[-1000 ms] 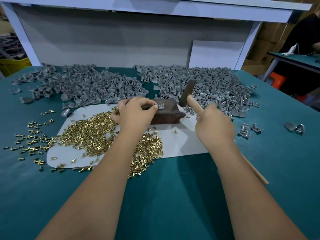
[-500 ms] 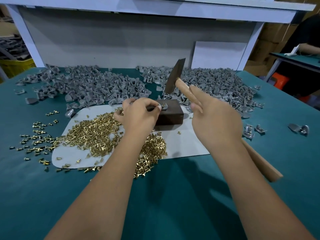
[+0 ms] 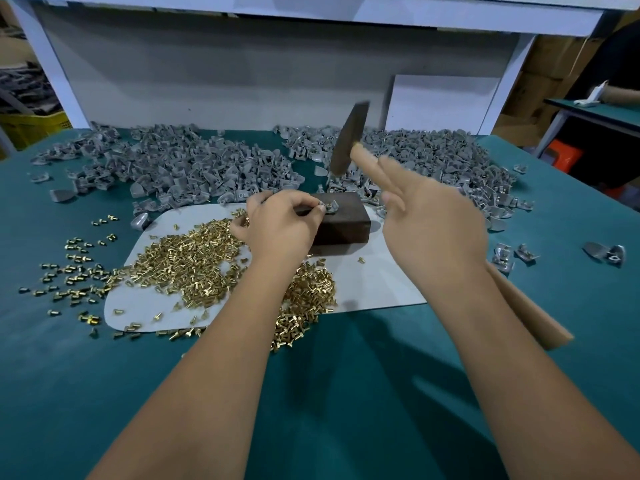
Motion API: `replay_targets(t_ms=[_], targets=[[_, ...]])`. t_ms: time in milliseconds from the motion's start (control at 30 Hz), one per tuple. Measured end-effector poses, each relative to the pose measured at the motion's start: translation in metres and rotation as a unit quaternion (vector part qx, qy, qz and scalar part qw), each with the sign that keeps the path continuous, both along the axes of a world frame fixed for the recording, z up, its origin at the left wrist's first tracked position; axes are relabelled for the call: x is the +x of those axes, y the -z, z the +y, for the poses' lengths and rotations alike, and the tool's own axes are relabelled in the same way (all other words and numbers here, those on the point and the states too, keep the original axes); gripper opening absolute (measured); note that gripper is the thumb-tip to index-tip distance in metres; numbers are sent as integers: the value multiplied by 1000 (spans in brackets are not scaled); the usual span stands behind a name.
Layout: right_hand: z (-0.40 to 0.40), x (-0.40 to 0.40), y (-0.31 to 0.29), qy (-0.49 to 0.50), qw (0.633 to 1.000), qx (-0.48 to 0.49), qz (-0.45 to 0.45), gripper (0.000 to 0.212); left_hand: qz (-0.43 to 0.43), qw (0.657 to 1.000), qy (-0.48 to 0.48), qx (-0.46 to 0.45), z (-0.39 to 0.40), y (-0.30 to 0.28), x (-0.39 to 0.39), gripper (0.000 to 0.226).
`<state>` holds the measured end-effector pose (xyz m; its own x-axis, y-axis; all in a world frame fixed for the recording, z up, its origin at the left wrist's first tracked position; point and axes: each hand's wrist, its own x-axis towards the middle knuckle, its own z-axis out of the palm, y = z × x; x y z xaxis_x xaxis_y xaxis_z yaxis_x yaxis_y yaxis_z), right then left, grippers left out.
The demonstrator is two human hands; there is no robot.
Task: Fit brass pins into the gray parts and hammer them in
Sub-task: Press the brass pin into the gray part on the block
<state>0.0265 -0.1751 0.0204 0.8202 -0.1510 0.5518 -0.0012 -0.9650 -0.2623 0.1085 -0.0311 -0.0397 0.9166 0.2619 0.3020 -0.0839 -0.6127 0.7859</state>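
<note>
A dark metal block (image 3: 341, 223) stands on a white mat (image 3: 377, 282). On its top lies a gray part (image 3: 330, 206), and my left hand (image 3: 280, 226) pinches it at the block's left edge. My right hand (image 3: 433, 223) grips the wooden handle of a hammer (image 3: 348, 140), whose dark head is raised above and behind the block, blurred. The forefinger lies stretched along the handle. A heap of brass pins (image 3: 194, 258) covers the mat's left half.
Two big heaps of gray parts (image 3: 180, 164) lie along the back of the green table (image 3: 346, 393). Loose pins (image 3: 76, 268) are scattered at left, a few gray parts (image 3: 509, 256) at right. A white board (image 3: 440, 102) leans against the back wall.
The hammer head has swung up from just behind the block to well above it. My left hand has stayed on the gray part.
</note>
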Motion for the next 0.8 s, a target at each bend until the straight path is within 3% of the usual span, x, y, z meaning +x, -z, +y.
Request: replay_targets(t_ms=[67, 200, 333, 467, 633, 800], targets=[[1, -1, -1, 2, 1000, -10, -12, 46, 1, 1000, -4, 0, -1, 2, 0, 24], [3, -2, 3, -26, 996, -50, 71, 41, 4, 1000, 3, 2, 1, 1, 0, 29], [2, -1, -4, 5, 999, -24, -22, 44, 1, 1000, -5, -7, -1, 1, 1, 15], [4, -7, 7, -20, 997, -47, 61, 40, 16, 1000, 6, 12, 1, 1, 0, 21], [3, -3, 3, 10, 999, -22, -39, 47, 13, 1000, -5, 6, -1, 0, 0, 25], [4, -5, 10, -13, 997, -62, 52, 46, 13, 1000, 4, 7, 0, 0, -1, 24]])
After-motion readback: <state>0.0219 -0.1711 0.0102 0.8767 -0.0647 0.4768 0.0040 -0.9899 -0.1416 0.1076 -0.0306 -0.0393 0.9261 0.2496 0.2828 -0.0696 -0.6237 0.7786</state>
